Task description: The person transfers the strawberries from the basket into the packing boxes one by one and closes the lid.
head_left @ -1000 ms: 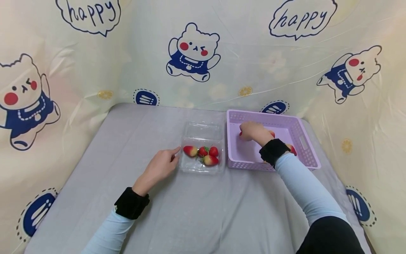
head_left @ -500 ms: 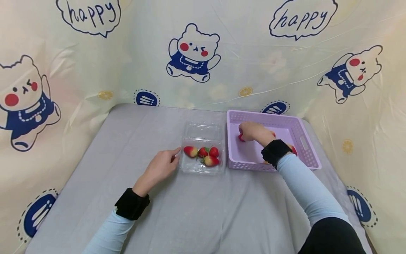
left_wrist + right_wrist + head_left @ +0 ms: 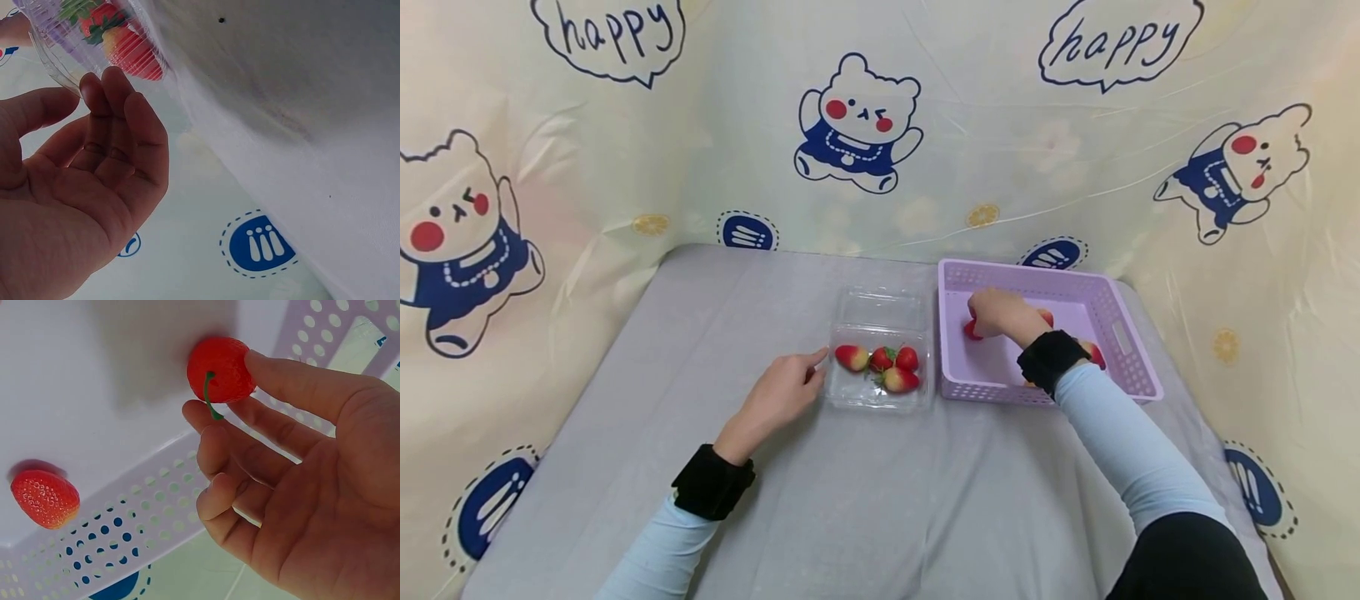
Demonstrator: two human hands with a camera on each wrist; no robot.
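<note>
- Plainly the largest thing, a pale printed backdrop (image 3: 970,158) rises behind the grey tabletop (image 3: 850,500).
- The purple basket (image 3: 992,390) sits to my right, the hinged clear box (image 3: 880,308) just beside it, probably so that the reach between them stays short. The box's lid lies back, away from me, leaving the near half open from above.
- My left hand (image 3: 778,387) pinches the box's left rim between thumb and fingertips, I'd judge to steady such light plastic.
- My right hand (image 3: 300,450) is inside the basket, holding one fruit, the other fingers loosely bent.
- Four red fruits (image 3: 852,358) lie in the box, three bunched at the right and one at the left.
- A loose strawberry (image 3: 45,495) lies on the basket's floor.
- The round red fruit (image 3: 219,369) with a green stem is between my right thumb and fingertips; something so small likely needs only a light pinch.
</note>
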